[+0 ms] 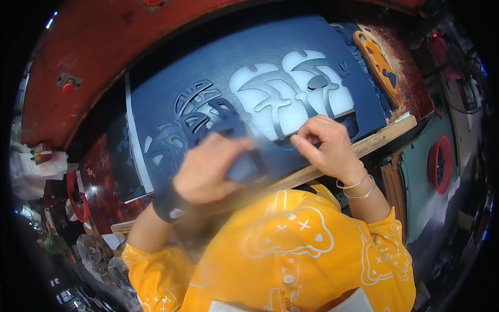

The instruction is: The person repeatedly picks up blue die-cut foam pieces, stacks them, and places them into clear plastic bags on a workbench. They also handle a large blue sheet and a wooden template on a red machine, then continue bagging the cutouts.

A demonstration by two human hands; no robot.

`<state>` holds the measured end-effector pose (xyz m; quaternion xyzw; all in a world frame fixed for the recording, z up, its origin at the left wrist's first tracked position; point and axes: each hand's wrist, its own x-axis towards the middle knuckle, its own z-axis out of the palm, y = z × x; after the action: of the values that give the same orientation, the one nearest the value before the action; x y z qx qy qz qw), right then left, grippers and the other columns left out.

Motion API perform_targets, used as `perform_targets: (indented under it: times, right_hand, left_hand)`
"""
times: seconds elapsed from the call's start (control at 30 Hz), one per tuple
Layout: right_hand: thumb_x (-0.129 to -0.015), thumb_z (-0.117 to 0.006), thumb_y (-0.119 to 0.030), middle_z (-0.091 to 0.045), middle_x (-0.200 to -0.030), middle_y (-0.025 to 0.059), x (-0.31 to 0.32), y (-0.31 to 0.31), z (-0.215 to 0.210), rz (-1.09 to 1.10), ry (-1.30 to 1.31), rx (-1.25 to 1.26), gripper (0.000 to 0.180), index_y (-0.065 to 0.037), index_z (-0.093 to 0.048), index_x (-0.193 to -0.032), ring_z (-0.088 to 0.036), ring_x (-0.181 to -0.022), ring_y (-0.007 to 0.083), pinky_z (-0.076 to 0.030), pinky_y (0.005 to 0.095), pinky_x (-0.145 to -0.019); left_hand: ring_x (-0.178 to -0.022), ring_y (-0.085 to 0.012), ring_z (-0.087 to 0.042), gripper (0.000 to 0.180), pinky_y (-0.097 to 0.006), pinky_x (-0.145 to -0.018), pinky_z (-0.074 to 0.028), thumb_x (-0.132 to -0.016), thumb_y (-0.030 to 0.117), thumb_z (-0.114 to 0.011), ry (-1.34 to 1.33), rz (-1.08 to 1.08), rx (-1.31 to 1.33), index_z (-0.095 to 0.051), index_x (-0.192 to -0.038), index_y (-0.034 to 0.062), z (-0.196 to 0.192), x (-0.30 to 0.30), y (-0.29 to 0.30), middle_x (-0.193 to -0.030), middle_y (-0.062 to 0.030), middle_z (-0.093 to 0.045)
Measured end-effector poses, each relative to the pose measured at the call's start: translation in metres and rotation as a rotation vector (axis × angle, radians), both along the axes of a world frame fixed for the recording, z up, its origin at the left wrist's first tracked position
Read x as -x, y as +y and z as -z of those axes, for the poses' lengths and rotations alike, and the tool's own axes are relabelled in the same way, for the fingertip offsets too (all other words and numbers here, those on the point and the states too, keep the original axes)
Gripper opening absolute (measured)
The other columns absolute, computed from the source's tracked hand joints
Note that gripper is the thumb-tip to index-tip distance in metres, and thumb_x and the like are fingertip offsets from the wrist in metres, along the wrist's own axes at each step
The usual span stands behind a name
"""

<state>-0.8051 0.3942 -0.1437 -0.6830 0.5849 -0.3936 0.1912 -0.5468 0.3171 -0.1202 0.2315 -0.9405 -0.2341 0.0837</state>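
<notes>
A dark blue sheet [171, 67] covers the bench in front of me. Two pale shoe-upper-shaped areas [270, 122] show in it, crossed by thin dark strips [280, 106]. On one strip rests a small dark oval piece [317, 81]. My right hand [330, 145] is at the near edge of these areas, fingers curled and thumb pressed in; what they pinch, if anything, is hidden. Farther left, my left hand [210, 169] is smeared by motion over a dark piece [241, 169]. Beyond it lie curved dark cutting-die-like shapes [197, 101] with openings.
A wooden rail [384, 138] runs along the bench's near edge. An orange perforated plate [377, 65] lies at the right among dark scraps. A red machine body [104, 31] with a red button [68, 88] rises at the far left. A red basket [441, 165] hangs right.
</notes>
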Motion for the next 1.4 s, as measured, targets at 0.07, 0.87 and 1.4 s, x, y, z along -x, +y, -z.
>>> perform_targets:
  times: [0.07, 0.87, 1.4]
  right_hand:
    - [-0.079, -0.069, -0.010, -0.057, -0.064, 0.0066, -0.013, -0.004, -0.005, -0.091, -0.017, 0.010, 0.014, -0.003, -0.059, -0.071, -0.054, -0.059, 0.0188, -0.044, 0.0280, -0.055]
    - [-0.084, -0.060, -0.014, -0.057, -0.066, 0.0114, -0.054, -0.019, 0.044, -0.104, 0.264, 0.067, 0.017, -0.006, -0.056, -0.069, -0.055, -0.068, 0.0311, -0.045, 0.0403, -0.067]
    - [-0.089, -0.063, -0.027, -0.068, -0.094, 0.0031, -0.116, -0.047, 0.058, -0.805, -0.816, -1.007, 0.027, -0.003, -0.069, -0.098, -0.057, -0.095, 0.0086, -0.043, 0.0266, -0.090]
  left_hand:
    - [-0.096, -0.0194, -0.060, 0.047, -0.031, -0.082, -0.050, -0.080, 0.011, -0.067, 0.438, -0.253, -0.170, -0.052, -0.124, 0.0074, -0.006, -0.009, -0.019, -0.114, -0.0109, -0.060]
    - [-0.088, -0.0165, -0.059, 0.035, -0.026, -0.068, -0.051, -0.095, 0.013, -0.053, 1.643, -0.510, -0.777, -0.045, -0.128, 0.0035, -0.048, -0.162, -0.177, -0.100, -0.0114, -0.059]
    - [-0.089, -0.0323, -0.055, 0.070, -0.039, -0.074, -0.049, -0.063, 0.008, -0.075, 0.121, -0.137, -0.071, -0.051, -0.128, 0.0130, 0.025, -0.101, 0.021, -0.096, -0.0117, -0.057]
